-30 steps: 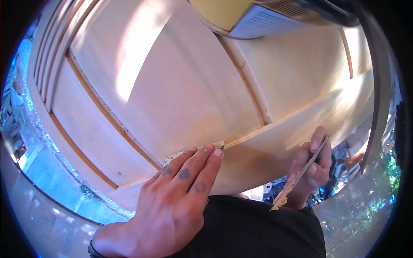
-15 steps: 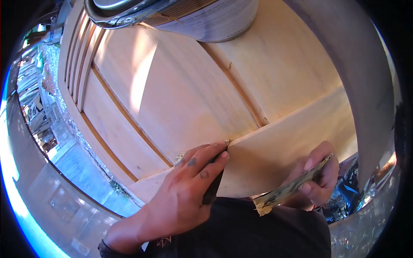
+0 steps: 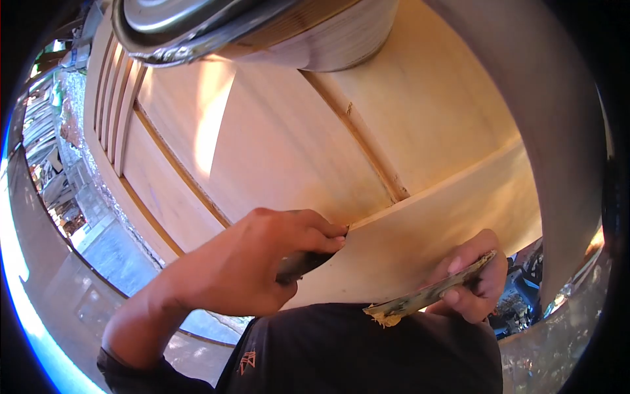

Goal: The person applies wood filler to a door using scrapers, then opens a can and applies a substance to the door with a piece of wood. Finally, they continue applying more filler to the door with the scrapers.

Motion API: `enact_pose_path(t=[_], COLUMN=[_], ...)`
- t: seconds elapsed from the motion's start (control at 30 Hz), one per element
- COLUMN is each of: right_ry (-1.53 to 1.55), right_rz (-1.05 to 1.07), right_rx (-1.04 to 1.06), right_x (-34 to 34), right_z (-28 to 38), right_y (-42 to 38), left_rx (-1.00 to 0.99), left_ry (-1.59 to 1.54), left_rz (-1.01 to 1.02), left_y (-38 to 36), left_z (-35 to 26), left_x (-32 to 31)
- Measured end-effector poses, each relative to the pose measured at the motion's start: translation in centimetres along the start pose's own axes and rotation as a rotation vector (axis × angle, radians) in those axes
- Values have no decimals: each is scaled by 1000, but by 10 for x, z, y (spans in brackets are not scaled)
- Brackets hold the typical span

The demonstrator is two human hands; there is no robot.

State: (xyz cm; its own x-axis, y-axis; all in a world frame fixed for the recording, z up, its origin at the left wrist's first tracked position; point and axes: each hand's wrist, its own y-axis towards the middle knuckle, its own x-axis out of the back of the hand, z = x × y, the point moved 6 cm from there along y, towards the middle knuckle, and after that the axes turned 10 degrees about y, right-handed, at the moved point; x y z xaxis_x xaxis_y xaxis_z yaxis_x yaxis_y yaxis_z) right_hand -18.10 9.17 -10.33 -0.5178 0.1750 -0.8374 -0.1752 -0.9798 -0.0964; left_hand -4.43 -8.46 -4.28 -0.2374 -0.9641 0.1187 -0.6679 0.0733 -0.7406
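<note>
My left hand [image 3: 239, 262] is closed on a dark, thin scraper [image 3: 303, 264], with the fingertips at the raised edge of a pale wooden panel [image 3: 289, 144]. Much of the scraper is hidden by the fingers. Over at the right, my right hand [image 3: 484, 282] pinches a flat, smeared strip [image 3: 426, 290] between thumb and fingers. Yellowish putty [image 3: 384, 318] clings to the strip's near end, just in front of my dark shirt. The strip is held apart from the panel.
A metal can [image 3: 335, 36] with a pale label stands on the panel at the top. Brown grooves [image 3: 357, 134] run across the wood, and slats [image 3: 118, 111] lie at its far left. A grey curved surface [image 3: 558, 131] borders the right side.
My left hand has turned, its wrist raised and elbow swung out left, tilting the scraper at the panel edge. My right hand has moved slightly down and left with the strip.
</note>
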Motion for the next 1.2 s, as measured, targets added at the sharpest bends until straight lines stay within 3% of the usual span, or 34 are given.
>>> enact_pose_path(t=[0.1,0.17,0.23,0.37,0.47,0.57,0.67,0.73,0.8,1.0,1.2], right_ry=[-162,-268,-288,-171,-151,-139,-130,-148,-172,-161,-210], right_rz=[7,-53,-137,-282,-344,-343,-357,-325,-304,-347,-343], right_rx=[73,-182,-308,-176,-82,-50,-76,-81,-90,-71,-63], right_x=[0,7,9,7,2,9,5,4,3,0,2], right_z=[0,4,6,2,2,3,5,9,11,14,13], right_y=[5,-6,-13,-8,-4,-7,-9,2,0,3,4], left_rx=[-110,-142,-130,-146,8,-50,-194,-191,-213,-306,-90], left_ry=[-41,-57,-106,-176,-237,144,485,782,926,872,901], left_rz=[30,66,97,134,241,166,-84,83,9,-17,245], left_y=[7,9,11,12,7,-12,-20,-15,-7,3,-24], left_z=[12,17,20,26,31,12,-18,-34,-40,-37,-14], left_x=[2,3,3,5,11,35,35,19,7,-4,-12])
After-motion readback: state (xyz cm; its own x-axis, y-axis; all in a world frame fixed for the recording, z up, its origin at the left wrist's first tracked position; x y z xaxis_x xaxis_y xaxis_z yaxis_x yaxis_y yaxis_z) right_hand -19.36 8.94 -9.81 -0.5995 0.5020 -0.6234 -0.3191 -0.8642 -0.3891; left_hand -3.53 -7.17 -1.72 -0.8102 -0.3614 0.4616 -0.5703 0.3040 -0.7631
